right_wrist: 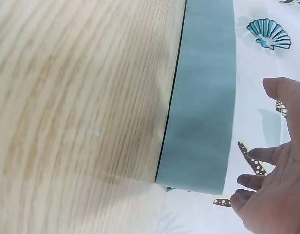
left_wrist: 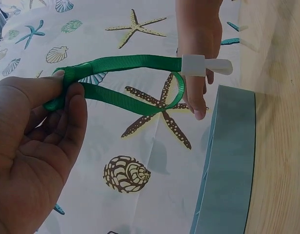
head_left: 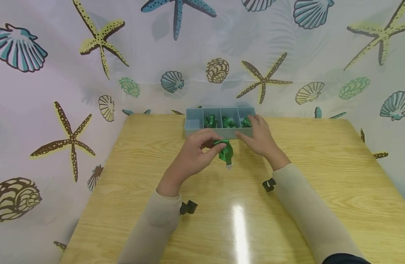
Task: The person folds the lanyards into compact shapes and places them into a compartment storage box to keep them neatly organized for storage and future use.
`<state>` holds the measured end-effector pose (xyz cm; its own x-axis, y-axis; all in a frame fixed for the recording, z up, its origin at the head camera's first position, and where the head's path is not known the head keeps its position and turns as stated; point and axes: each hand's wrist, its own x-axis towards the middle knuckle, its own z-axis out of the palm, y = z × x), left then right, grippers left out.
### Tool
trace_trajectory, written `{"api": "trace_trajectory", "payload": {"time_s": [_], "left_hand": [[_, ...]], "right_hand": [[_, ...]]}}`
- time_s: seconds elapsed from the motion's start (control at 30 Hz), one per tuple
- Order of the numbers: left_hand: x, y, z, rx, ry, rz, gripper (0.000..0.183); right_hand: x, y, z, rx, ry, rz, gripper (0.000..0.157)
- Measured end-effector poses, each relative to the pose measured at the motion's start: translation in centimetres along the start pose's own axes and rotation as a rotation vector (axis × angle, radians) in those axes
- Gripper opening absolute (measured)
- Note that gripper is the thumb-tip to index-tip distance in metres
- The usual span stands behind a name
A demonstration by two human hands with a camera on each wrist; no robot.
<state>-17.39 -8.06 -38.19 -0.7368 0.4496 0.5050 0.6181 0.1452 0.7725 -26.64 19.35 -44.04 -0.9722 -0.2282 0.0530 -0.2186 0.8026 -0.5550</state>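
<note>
My left hand (head_left: 198, 152) pinches a green ribbon (head_left: 228, 154) between thumb and fingers, in front of the compartment box. In the left wrist view the ribbon (left_wrist: 135, 62) is ribbed and folded into a loop, with a white end piece (left_wrist: 194, 65) at its far end. My right hand (head_left: 261, 137) is at the right end of the blue-grey box (head_left: 218, 134), its fingers over the rightmost compartment and its thumb in front. In the right wrist view that hand (right_wrist: 279, 190) has its thumb and fingers spread, with nothing between them.
More green ribbon pieces (head_left: 210, 121) lie in three compartments of the box; the leftmost compartment (head_left: 194, 119) shows a bare floor. The box stands at the back of the wooden table (head_left: 149, 154), before a curtain (head_left: 189, 55) printed with shells and starfish. Black clips (head_left: 188, 207) hang at both cuffs.
</note>
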Motion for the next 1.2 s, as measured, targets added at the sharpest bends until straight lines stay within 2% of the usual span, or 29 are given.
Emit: {"api": "trace_trajectory", "payload": {"time_s": [0.2,0.4,0.57,0.73,0.93,1.2], "left_hand": [[-0.1,-0.3,0.2,-0.012,-0.014,-0.001,0.004],[0.0,-0.5,0.3,-0.024,-0.022,0.023,0.003],[0.0,-0.6,0.4,-0.029,-0.025,0.021,0.004],[0.0,-0.7,0.4,-0.029,-0.033,0.007,0.005],[0.0,-0.8,-0.1,-0.016,-0.036,-0.012,0.006],[-0.3,-1.6,-1.3,0.016,-0.023,-0.077,0.007]], "right_hand": [[1.6,0.8,0.8,-0.033,-0.017,0.015,0.094],[3.1,1.6,1.7,-0.039,0.001,0.034,0.095],[4.2,2.1,2.4,-0.140,-0.004,0.038,0.098],[4.6,2.3,2.8,-0.237,-0.036,0.057,0.099],[4.7,2.3,2.9,-0.256,-0.050,0.075,0.100],[4.8,2.3,3.1,-0.260,-0.058,0.067,0.082]]}}
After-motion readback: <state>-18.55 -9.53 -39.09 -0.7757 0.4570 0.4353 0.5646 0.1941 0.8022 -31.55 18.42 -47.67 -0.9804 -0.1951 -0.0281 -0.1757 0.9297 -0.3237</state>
